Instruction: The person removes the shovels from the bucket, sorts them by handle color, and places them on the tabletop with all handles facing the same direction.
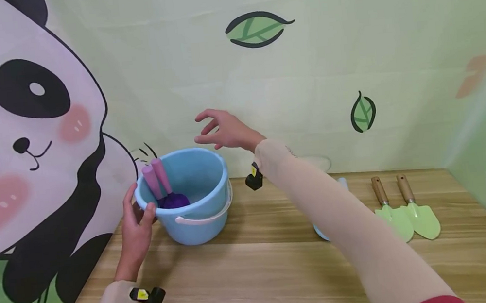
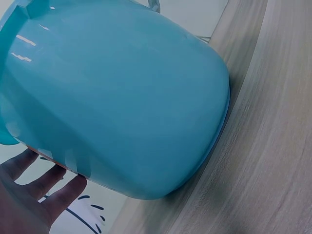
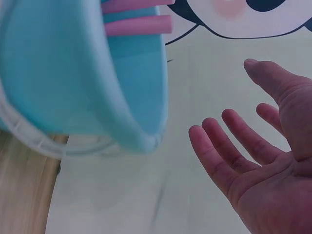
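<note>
A light blue bucket (image 1: 197,226) stands on the wooden table, its white handle (image 1: 205,219) hanging down the front. Inside it lean two garden tools with pink handles (image 1: 151,182) and dark purple heads (image 1: 175,200). My left hand (image 1: 138,227) touches the bucket's left side just below the rim, thumb in front and fingers behind. In the left wrist view, its nearly straight fingers (image 2: 63,195) reach the bucket wall. Above and behind the bucket's right rim, my right hand (image 1: 225,130) hangs in the air with loosely bent fingers and an empty palm.
Two green trowels (image 1: 425,221) with wooden handles lie side by side at the table's right. A blue object (image 1: 343,183) is mostly hidden behind my right forearm. A printed backdrop (image 1: 163,56) with a panda and leaves rises behind the table (image 1: 255,277).
</note>
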A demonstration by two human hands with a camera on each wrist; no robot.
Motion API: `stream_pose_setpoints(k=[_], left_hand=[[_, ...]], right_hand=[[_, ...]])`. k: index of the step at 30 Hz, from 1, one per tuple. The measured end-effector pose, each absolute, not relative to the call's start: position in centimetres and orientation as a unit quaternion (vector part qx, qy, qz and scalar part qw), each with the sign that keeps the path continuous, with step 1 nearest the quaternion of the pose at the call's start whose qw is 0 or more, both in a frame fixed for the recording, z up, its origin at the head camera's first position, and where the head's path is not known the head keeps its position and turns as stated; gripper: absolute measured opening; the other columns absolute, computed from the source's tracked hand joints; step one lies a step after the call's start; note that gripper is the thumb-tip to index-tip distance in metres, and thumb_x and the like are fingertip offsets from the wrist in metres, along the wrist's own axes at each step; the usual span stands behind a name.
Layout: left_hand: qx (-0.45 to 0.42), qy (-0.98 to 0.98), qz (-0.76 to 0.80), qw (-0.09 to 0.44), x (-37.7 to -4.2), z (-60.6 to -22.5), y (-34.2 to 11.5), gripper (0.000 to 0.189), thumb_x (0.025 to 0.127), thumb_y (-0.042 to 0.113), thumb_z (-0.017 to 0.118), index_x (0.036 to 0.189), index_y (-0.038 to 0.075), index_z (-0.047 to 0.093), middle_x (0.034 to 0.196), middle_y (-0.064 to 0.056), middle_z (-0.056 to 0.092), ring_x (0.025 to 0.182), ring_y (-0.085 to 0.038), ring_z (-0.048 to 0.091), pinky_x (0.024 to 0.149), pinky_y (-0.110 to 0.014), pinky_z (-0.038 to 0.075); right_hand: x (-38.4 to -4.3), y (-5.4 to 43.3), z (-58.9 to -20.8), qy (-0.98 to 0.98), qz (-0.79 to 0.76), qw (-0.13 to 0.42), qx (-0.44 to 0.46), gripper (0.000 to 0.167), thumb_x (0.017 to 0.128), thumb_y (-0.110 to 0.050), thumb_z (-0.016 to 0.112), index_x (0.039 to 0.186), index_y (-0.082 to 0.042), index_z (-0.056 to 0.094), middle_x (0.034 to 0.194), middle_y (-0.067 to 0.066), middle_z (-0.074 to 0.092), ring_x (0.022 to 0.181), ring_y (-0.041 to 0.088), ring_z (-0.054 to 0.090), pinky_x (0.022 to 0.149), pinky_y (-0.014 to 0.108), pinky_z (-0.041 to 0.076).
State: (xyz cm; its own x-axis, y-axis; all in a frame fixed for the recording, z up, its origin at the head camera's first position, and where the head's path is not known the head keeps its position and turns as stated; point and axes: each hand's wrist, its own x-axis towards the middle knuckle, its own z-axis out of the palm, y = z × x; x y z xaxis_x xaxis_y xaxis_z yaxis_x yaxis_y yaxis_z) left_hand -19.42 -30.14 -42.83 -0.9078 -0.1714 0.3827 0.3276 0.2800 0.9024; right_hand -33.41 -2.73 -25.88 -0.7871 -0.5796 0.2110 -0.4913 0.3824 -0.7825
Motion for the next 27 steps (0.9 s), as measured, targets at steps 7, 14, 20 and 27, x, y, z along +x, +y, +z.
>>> stream_pose_setpoints(k=[7, 14, 20, 27], left_hand=[[-0.045, -0.780, -0.589, 0.208, -19.5, -42.8, -30.1, 0.068, 0.108, 0.026, 0.052, 0.164, 0.035, 0.015, 0.164, -0.007, 0.034, 0.144, -0.036, 0.041, 0.098, -0.028, 0.052], [-0.045, -0.778, -0.591, 0.209, -19.5, -42.9, -30.1, 0.068, 0.107, 0.026, 0.053, 0.164, 0.034, 0.016, 0.163, -0.010, 0.035, 0.143, -0.037, 0.043, 0.091, -0.017, 0.052], [-0.045, -0.777, -0.592, 0.209, -19.4, -42.8, -30.1, 0.068, 0.108, 0.026, 0.052, 0.164, 0.033, 0.016, 0.163, -0.010, 0.035, 0.143, -0.037, 0.042, 0.089, -0.014, 0.051], [-0.042, -0.777, -0.594, 0.205, -19.4, -42.8, -30.1, 0.068, 0.107, 0.026, 0.052, 0.164, 0.033, 0.015, 0.163, -0.011, 0.035, 0.143, -0.038, 0.042, 0.090, -0.017, 0.052]], right_hand=[[-33.6, -5.1, -25.9, 0.826, -0.472, 0.067, -0.301, 0.062, 0.093, -0.031, 0.077, 0.146, -0.015, 0.050, 0.131, 0.009, 0.063, 0.111, 0.020, 0.065, 0.081, 0.034, 0.062], [-33.7, -6.9, -25.6, 0.827, -0.476, 0.078, -0.288, 0.061, 0.094, -0.030, 0.076, 0.147, -0.012, 0.050, 0.132, 0.011, 0.062, 0.106, 0.024, 0.067, 0.082, 0.036, 0.062], [-33.6, -8.8, -25.6, 0.825, -0.482, 0.090, -0.280, 0.057, 0.095, -0.028, 0.075, 0.144, -0.011, 0.051, 0.129, 0.012, 0.063, 0.109, 0.030, 0.067, 0.081, 0.036, 0.062], [-33.1, -10.8, -26.3, 0.818, -0.499, 0.124, -0.257, 0.050, 0.095, -0.022, 0.075, 0.140, -0.007, 0.057, 0.125, 0.014, 0.065, 0.112, 0.035, 0.067, 0.085, 0.042, 0.062]])
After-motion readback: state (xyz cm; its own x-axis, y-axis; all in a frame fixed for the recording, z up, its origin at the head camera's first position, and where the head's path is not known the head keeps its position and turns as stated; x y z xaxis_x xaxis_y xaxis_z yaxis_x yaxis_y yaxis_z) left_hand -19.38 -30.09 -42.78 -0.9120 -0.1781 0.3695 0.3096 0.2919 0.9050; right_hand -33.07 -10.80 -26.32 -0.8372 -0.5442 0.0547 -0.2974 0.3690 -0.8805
